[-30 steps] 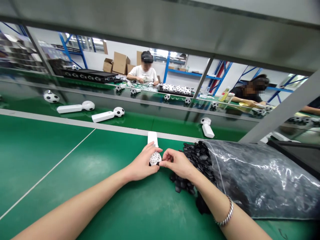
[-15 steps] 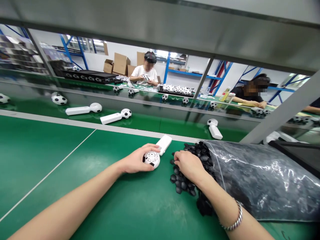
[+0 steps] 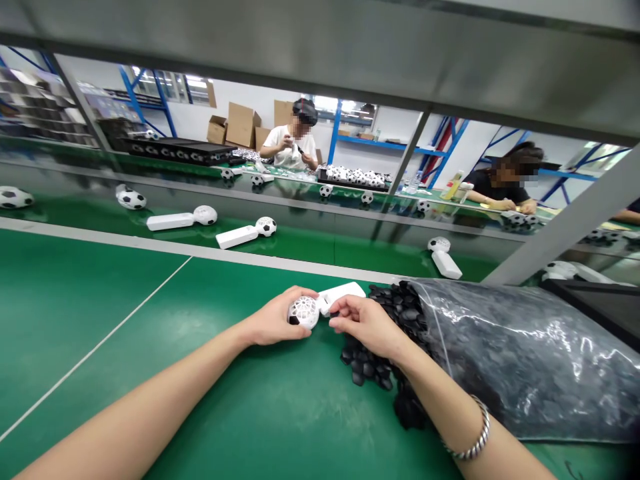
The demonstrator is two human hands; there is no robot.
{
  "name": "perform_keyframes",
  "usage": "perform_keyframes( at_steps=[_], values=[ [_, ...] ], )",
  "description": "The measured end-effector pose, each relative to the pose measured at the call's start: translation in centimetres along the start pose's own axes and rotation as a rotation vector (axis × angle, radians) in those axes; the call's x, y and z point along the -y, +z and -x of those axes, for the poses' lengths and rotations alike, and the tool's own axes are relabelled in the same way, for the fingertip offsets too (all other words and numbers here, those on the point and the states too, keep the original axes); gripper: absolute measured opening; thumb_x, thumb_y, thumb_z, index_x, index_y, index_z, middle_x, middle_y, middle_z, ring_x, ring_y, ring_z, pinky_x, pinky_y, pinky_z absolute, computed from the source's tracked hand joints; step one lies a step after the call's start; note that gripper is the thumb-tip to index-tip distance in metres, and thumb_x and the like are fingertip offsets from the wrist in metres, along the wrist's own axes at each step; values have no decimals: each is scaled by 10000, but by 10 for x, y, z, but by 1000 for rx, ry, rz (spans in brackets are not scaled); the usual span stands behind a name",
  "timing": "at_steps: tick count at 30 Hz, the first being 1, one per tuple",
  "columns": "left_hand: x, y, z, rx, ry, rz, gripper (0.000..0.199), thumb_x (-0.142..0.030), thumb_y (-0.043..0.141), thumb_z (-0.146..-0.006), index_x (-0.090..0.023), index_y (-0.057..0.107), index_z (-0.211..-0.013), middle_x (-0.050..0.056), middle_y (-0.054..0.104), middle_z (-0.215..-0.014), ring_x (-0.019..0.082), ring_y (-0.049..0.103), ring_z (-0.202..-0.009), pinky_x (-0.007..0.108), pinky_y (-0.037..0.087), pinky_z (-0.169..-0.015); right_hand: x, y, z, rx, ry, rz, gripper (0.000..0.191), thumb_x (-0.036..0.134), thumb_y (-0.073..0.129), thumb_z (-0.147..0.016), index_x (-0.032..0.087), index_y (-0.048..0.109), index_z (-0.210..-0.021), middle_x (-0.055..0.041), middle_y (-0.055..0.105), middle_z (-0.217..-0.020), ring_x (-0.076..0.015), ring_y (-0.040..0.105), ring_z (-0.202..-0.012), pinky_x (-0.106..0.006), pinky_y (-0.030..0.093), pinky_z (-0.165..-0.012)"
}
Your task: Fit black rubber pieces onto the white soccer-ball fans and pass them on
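Note:
My left hand point(image 3: 274, 319) is wrapped round the ball-shaped head of a white soccer-ball handheld fan point(image 3: 304, 312), whose grille faces up. Its flat white handle points right, away from my palm. Close beside the head and handle, my right hand point(image 3: 369, 325) pinches a small black plastic piece point(image 3: 333, 314), mostly hidden by the fingertips. Beneath and behind that hand lies a heap of black plastic pieces point(image 3: 367, 367), spilling from the mouth of a clear plastic bag point(image 3: 530, 360).
Beyond the table's pale edge strip point(image 3: 100, 243), a green belt carries more fans, among them one fan point(image 3: 247, 233) at centre and another fan point(image 3: 444, 257) at right. A slanted metal post point(image 3: 560, 217) stands right. Two co-workers sit across, near a tray of balls point(image 3: 355, 179).
My right hand has moved left from the heap to the fan, carrying a black piece. In my left hand the fan has turned, its handle swinging rightward. Fans on the belt have shifted right.

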State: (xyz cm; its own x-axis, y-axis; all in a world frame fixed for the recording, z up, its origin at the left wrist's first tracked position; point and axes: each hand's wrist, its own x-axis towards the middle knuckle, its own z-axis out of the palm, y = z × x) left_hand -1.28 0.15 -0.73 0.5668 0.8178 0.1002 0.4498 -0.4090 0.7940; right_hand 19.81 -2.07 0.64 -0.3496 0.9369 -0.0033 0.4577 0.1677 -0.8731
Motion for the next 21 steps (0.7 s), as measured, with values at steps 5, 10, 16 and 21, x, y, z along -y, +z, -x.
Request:
perform_keyframes(
  at_steps=[5,10,16,21],
  values=[
    [4,4,-1,-62,0,-29,568,-355,689,-610,-233,477,-1122,38,461,-1092,218,477,-1028,347,383,-914,-4,4,-3,-124,-176,107,108,233,590,-745,188,632,-834,-22,607,-843,-134,557,-773,-253,438,-687],
    [2,3,-1,-49,-20,-11,597,-319,686,-613,-217,452,-1153,35,478,-1091,210,499,-985,336,403,-886,-3,8,-2,-162,-276,189,85,223,554,-789,207,631,-819,-5,624,-834,-133,559,-775,-250,426,-709],
    [2,4,1,-39,-21,-34,572,-288,651,-640,-222,433,-1166,40,473,-1106,217,493,-1000,352,399,-893,-1,13,0,-116,-348,276,107,168,524,-809,206,614,-855,-7,633,-847,-136,566,-800,-255,426,-749],
    [3,6,0,-47,0,-44,564,-293,643,-648,-224,429,-1165,45,465,-1117,222,479,-1030,357,391,-909,-4,19,-2,-96,-476,487,129,164,503,-828,202,611,-886,-32,617,-849,-161,542,-810,-285,416,-729]
  ],
)
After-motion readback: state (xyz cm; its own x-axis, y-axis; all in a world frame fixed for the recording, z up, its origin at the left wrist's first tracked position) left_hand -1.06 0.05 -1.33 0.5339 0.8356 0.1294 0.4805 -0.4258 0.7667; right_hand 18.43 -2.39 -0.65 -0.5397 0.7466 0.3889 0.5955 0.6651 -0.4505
